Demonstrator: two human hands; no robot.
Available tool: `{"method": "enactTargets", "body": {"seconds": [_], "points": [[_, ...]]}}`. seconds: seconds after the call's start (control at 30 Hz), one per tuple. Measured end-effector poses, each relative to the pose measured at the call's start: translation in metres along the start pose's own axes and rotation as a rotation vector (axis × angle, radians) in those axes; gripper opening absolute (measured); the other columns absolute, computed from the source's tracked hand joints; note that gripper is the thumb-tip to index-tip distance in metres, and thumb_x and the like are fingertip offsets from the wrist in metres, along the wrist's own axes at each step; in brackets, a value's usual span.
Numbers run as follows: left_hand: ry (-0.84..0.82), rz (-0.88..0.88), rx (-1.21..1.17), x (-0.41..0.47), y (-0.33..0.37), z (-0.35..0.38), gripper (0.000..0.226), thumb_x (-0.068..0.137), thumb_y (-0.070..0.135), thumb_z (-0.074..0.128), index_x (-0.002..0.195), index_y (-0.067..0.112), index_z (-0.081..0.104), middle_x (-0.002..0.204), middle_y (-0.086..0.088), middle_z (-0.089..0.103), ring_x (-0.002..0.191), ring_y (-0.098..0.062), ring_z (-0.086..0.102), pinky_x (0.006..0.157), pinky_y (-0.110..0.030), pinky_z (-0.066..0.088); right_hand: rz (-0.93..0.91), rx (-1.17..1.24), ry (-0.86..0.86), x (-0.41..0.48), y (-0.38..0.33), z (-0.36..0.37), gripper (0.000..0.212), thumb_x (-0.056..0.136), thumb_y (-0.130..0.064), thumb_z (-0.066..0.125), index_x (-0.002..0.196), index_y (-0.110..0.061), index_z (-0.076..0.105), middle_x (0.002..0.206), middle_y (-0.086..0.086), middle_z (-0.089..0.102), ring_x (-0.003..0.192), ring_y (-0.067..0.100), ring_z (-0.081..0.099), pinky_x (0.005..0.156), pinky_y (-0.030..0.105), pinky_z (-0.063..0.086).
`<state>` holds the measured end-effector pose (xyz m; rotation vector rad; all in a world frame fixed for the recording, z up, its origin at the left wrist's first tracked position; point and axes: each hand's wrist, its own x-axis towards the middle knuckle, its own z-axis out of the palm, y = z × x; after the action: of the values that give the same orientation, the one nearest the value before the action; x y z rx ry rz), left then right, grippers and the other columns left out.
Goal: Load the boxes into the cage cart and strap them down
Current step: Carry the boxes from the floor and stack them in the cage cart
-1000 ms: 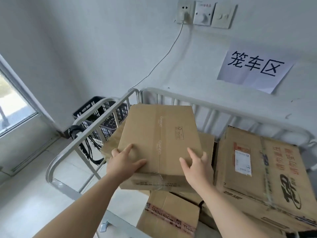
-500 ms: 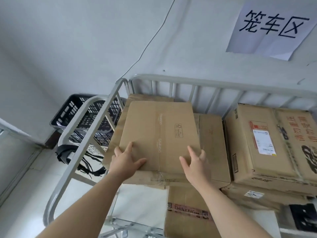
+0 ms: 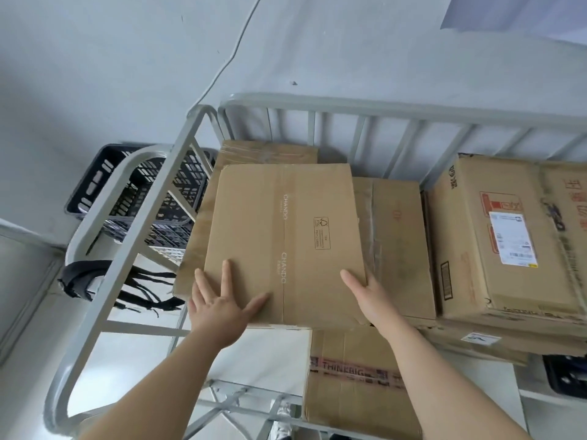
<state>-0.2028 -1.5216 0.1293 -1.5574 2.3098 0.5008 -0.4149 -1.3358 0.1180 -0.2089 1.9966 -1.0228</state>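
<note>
A flat brown CHANDO box lies on top of other cartons at the left end of the grey cage cart. My left hand sits on its near left edge with fingers spread over the top. The near right corner is gripped by my right hand. Beneath it are a taped carton and another carton behind. A large labelled box fills the cart's right side. Lower down stands a THINKBIG box.
Black straps hang on the cart's left rail. A black plastic crate stands outside the cart by the wall, another black crate at lower right. A cable runs down the white wall behind the cart.
The CHANDO box has come down from mid-air onto the stacked cartons, with both hands still on its near edge. My view has tilted downward and closer.
</note>
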Motion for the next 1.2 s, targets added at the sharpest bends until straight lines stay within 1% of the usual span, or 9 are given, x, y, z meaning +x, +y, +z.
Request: {"method": "enactTargets", "body": {"seconds": [0.07,0.23,0.4,0.57,0.77,0.9,1.03,1.13,1.2], "points": [[0.012,-0.005,-0.005,-0.001,0.0,0.001,0.111,0.054,0.1,0.019,0.14,0.046,-0.028,0.156,-0.016,-0.021,0.145,-0.032,-0.006,0.117,-0.042,0.002,0.044,0.169,-0.103,0.009,0.007,-0.002,0.064,0.063,-0.077,0.065,0.121,-0.056,0.046,0.107,-0.039,0.059,0.102,-0.01,0.053,0.08,0.018,0.038],[-0.008,-0.015,0.005,-0.004,0.002,-0.005,0.114,0.051,0.1,0.018,0.14,0.047,-0.028,0.156,-0.015,-0.019,0.145,-0.034,-0.003,0.117,-0.044,0.006,0.047,0.31,-0.254,0.015,0.008,-0.003,0.076,0.069,-0.064,0.069,0.137,-0.043,0.043,0.117,-0.026,0.062,0.112,-0.003,0.053,0.084,0.022,0.039],[-0.054,-0.048,-0.082,-0.009,0.016,-0.019,0.122,0.046,0.1,0.026,0.144,0.045,-0.02,0.156,-0.02,-0.007,0.143,-0.038,0.004,0.114,-0.052,0.014,-0.069,0.286,-0.237,0.003,-0.005,-0.013,0.065,0.077,-0.044,0.071,0.135,-0.042,0.043,0.109,-0.025,0.067,0.098,-0.006,0.062,0.087,0.025,0.042],[-0.096,-0.055,-0.204,-0.027,0.048,-0.021,0.129,0.04,0.099,0.033,0.147,0.043,-0.015,0.154,-0.023,0.001,0.141,-0.041,0.011,0.114,-0.052,0.019,-0.124,0.197,-0.154,-0.024,-0.041,-0.059,0.089,0.068,-0.049,0.073,0.145,-0.04,0.03,0.116,-0.024,0.064,0.102,-0.002,0.06,0.08,0.022,0.041],[-0.248,0.089,-0.4,-0.037,0.103,-0.04,0.094,0.072,0.087,0.025,0.149,0.044,-0.007,0.159,-0.015,-0.01,0.145,-0.036,-0.01,0.116,-0.055,0.005,-0.181,-0.188,-0.113,-0.067,-0.102,-0.073,0.081,0.078,-0.075,0.04,0.148,-0.048,0.006,0.152,-0.012,0.032,0.14,0.021,0.029,0.112,0.046,0.023],[-0.295,0.092,-0.685,-0.041,0.105,-0.08,0.087,0.085,0.076,0.032,0.152,0.034,-0.004,0.16,-0.015,-0.001,0.146,-0.034,0.002,0.118,-0.052,0.005,-0.347,-0.382,0.016,-0.088,-0.12,-0.051,0.048,0.099,-0.052,0.017,0.146,-0.046,0.023,0.15,-0.001,0.037,0.141,0.025,0.026,0.114,0.05,0.021],[-0.311,0.208,-0.899,-0.053,0.084,-0.119,0.105,0.074,0.084,0.036,0.153,0.03,-0.006,0.16,-0.006,0.009,0.145,-0.027,0.017,0.119,-0.049,0.013,-0.557,-0.425,0.044,-0.103,-0.123,-0.023,0.039,0.099,-0.037,0.043,0.138,-0.044,0.043,0.126,-0.004,0.038,0.126,0.016,0.034,0.111,0.033,0.026],[-0.242,0.321,-0.951,-0.063,0.069,-0.136,0.092,0.086,0.066,0.046,0.153,0.026,-0.002,0.155,-0.005,0.025,0.137,-0.024,0.033,0.114,-0.042,0.03,-0.576,-0.36,0.032,-0.106,-0.128,0.001,0.054,0.093,-0.038,0.057,0.143,-0.04,0.036,0.142,-0.007,0.027,0.137,0.011,0.023,0.109,0.024,0.018],[-0.202,0.353,-0.949,-0.068,0.057,-0.141,0.069,0.096,0.046,0.045,0.151,0.024,0.009,0.146,-0.006,0.038,0.124,-0.02,0.046,0.095,-0.022,0.047,-0.439,-0.264,0.027,-0.106,-0.133,0.009,0.083,0.083,-0.05,0.066,0.15,-0.035,0.019,0.153,-0.011,0.016,0.142,0.011,0.017,0.109,0.028,0.018]]}}
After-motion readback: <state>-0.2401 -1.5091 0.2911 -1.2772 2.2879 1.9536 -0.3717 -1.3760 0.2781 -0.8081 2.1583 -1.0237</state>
